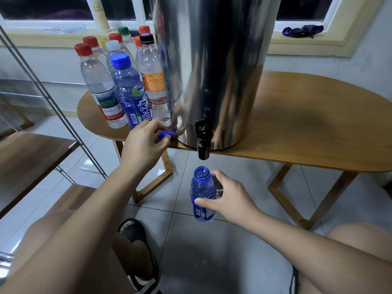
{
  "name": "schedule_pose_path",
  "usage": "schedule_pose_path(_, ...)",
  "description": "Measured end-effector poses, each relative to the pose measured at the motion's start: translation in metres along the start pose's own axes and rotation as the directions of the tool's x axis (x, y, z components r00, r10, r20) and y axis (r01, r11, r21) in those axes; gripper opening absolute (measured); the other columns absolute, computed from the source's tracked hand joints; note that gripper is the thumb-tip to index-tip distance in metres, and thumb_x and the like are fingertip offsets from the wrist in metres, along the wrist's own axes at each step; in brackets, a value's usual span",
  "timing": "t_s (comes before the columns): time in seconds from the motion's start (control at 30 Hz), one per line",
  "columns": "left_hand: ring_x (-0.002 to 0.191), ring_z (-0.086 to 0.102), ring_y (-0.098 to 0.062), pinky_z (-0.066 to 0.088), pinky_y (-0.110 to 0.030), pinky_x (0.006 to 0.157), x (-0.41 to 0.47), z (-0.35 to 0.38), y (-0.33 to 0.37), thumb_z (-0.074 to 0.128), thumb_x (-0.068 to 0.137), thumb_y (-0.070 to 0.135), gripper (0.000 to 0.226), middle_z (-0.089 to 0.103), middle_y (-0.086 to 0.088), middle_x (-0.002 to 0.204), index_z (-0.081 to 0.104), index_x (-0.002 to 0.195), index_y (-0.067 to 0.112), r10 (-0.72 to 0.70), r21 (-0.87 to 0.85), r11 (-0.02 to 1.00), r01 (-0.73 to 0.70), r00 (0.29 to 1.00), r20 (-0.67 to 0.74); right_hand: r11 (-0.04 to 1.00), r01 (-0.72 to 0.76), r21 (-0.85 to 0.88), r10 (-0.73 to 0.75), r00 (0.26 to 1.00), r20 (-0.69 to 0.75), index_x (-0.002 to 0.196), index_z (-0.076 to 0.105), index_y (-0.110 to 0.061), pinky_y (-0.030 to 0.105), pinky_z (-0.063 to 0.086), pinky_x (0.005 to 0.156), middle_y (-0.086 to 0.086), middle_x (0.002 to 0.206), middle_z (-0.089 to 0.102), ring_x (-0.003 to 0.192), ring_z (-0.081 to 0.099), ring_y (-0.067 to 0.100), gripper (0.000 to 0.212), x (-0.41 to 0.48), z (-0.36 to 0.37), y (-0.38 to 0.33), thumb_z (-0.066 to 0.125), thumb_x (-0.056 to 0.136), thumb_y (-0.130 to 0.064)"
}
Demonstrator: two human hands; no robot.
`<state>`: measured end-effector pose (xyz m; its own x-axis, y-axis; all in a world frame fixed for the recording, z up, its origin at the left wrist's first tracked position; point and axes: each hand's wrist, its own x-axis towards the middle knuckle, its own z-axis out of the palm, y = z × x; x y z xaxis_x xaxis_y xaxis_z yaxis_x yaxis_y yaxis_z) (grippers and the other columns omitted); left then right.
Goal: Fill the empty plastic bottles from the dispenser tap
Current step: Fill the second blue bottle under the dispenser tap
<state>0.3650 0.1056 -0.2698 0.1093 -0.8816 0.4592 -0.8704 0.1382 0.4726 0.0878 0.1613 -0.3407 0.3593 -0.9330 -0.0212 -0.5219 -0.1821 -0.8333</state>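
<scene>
Uncapped blue bottle (202, 195) gripped by right hand (230, 199) below tap (203, 143), clear of table edge (275, 159), left hand (144, 145) pinching blue cap (163, 136).

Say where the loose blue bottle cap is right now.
Head view, left of centre: the left hand pinches the blue cap at the table edge, beside the steel dispenser.

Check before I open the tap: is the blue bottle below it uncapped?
Uncapped. The blue bottle in the right hand shows an open mouth; the left hand pinches a blue cap.
</scene>
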Motion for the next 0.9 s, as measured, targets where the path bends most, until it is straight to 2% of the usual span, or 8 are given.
schedule_pose_path(0.1, 0.102, 0.063, -0.019, 0.058, -0.04, 0.077, 0.002, 0.006, -0.001, 0.077, 0.097, 0.031, 0.022, 0.068, 0.006, 0.112, 0.065, 0.115, 0.029, -0.018, -0.007, 1.0, 0.018, 1.0, 0.019, 1.0, 0.004, -0.014, -0.004, 1.0, 0.005, 0.131, 0.054, -0.044, 0.031, 0.064, 0.094, -0.022, 0.123, 0.071, 0.111, 0.069, 0.002, 0.069, -0.002, -0.001, -0.002, 0.094, 0.076, -0.057)
schedule_pose_path(0.27, 0.104, 0.06, -0.019, 0.047, -0.033, 0.075, 0.006, 0.015, -0.004, 0.075, 0.098, 0.027, 0.021, 0.07, 0.004, 0.113, 0.065, 0.117, 0.026, -0.033, 0.048, 0.998, 0.032, 0.999, 0.015, 1.0, 0.012, -0.009, -0.011, 1.0, 0.013, 0.131, 0.054, -0.045, 0.029, 0.064, 0.093, -0.025, 0.122, 0.07, 0.112, 0.069, 0.0, 0.068, -0.004, -0.003, -0.004, 0.094, 0.077, -0.055)
schedule_pose_path(0.4, 0.099, 0.063, -0.017, 0.058, -0.039, 0.077, 0.002, 0.009, 0.001, 0.08, 0.097, 0.027, 0.019, 0.071, 0.006, 0.108, 0.068, 0.111, 0.025, -0.03, -0.005, 1.0, 0.031, 0.999, 0.012, 1.0, 0.013, -0.015, -0.013, 1.0, 0.011, 0.132, 0.053, -0.045, 0.031, 0.064, 0.094, -0.024, 0.124, 0.07, 0.112, 0.069, 0.002, 0.069, -0.005, -0.004, -0.005, 0.094, 0.077, -0.056)
schedule_pose_path(0.53, 0.089, 0.07, -0.002, 0.054, -0.02, 0.071, -0.014, -0.01, 0.014, 0.085, 0.094, 0.038, 0.019, 0.074, 0.015, 0.096, 0.073, 0.104, 0.028, -0.034, -0.157, 0.987, 0.039, 0.999, 0.035, 1.0, 0.018, -0.006, -0.018, 1.0, 0.006, 0.131, 0.055, -0.044, 0.033, 0.064, 0.095, -0.023, 0.124, 0.071, 0.112, 0.069, 0.002, 0.069, -0.005, -0.004, -0.005, 0.093, 0.076, -0.058)
schedule_pose_path(0.6, 0.093, 0.071, 0.0, 0.052, -0.016, 0.073, -0.025, -0.024, 0.022, 0.086, 0.092, 0.04, 0.019, 0.076, 0.016, 0.096, 0.075, 0.103, 0.03, -0.01, -0.216, 0.976, 0.03, 0.995, 0.095, 1.0, 0.021, -0.016, -0.021, 1.0, 0.013, 0.133, 0.054, -0.044, 0.033, 0.064, 0.096, -0.022, 0.126, 0.071, 0.114, 0.069, 0.002, 0.07, -0.006, -0.004, -0.005, 0.093, 0.077, -0.057)
schedule_pose_path(0.7, 0.096, 0.072, -0.006, 0.05, -0.011, 0.072, -0.038, -0.04, 0.036, 0.088, 0.088, 0.04, 0.021, 0.078, 0.014, 0.096, 0.076, 0.103, 0.029, 0.058, -0.307, 0.952, -0.002, 0.983, 0.173, 0.999, 0.032, -0.021, -0.032, 1.0, 0.002, 0.132, 0.056, -0.043, 0.029, 0.062, 0.095, -0.024, 0.122, 0.071, 0.11, 0.068, -0.002, 0.067, -0.007, -0.003, -0.007, 0.093, 0.077, -0.055)
schedule_pose_path(0.83, 0.094, 0.073, -0.014, 0.05, -0.019, 0.071, -0.049, -0.04, 0.047, 0.086, 0.085, 0.047, 0.026, 0.078, 0.01, 0.097, 0.076, 0.101, 0.029, 0.172, -0.337, 0.938, -0.076, 0.949, 0.264, 1.0, 0.025, -0.004, -0.025, 1.0, 0.007, 0.127, 0.058, -0.043, 0.028, 0.062, 0.092, -0.023, 0.117, 0.073, 0.105, 0.069, -0.004, 0.064, -0.008, -0.001, -0.008, 0.095, 0.075, -0.053)
schedule_pose_path(0.9, 0.094, 0.073, -0.013, 0.048, -0.016, 0.071, -0.053, -0.035, 0.048, 0.087, 0.083, 0.05, 0.029, 0.078, 0.014, 0.097, 0.077, 0.102, 0.03, 0.217, -0.337, 0.935, -0.111, 0.93, 0.296, 1.0, 0.022, -0.001, -0.022, 1.0, 0.011, 0.126, 0.059, -0.043, 0.03, 0.063, 0.09, -0.022, 0.115, 0.074, 0.104, 0.071, -0.002, 0.063, -0.008, 0.0, -0.008, 0.095, 0.075, -0.053)
